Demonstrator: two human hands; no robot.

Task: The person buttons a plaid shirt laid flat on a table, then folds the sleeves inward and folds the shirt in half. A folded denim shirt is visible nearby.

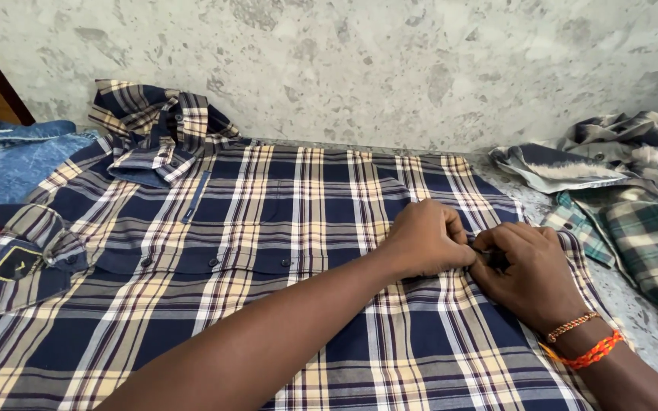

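A navy, cream and tan plaid shirt (268, 221) lies spread flat, collar at the far left, button line running across the middle. My left hand (424, 240) pinches the shirt's front edge near its right end. My right hand (531, 270), with orange thread bands on the wrist, meets it there and grips the same fold of fabric. Whatever small part sits between the fingertips is hidden.
A blue denim garment (17, 156) lies at the far left. A heap of green and grey plaid clothes (634, 205) sits on the right. A mottled grey wall (390, 68) rises just behind the shirt. Speckled stone surface (649, 327) shows at right.
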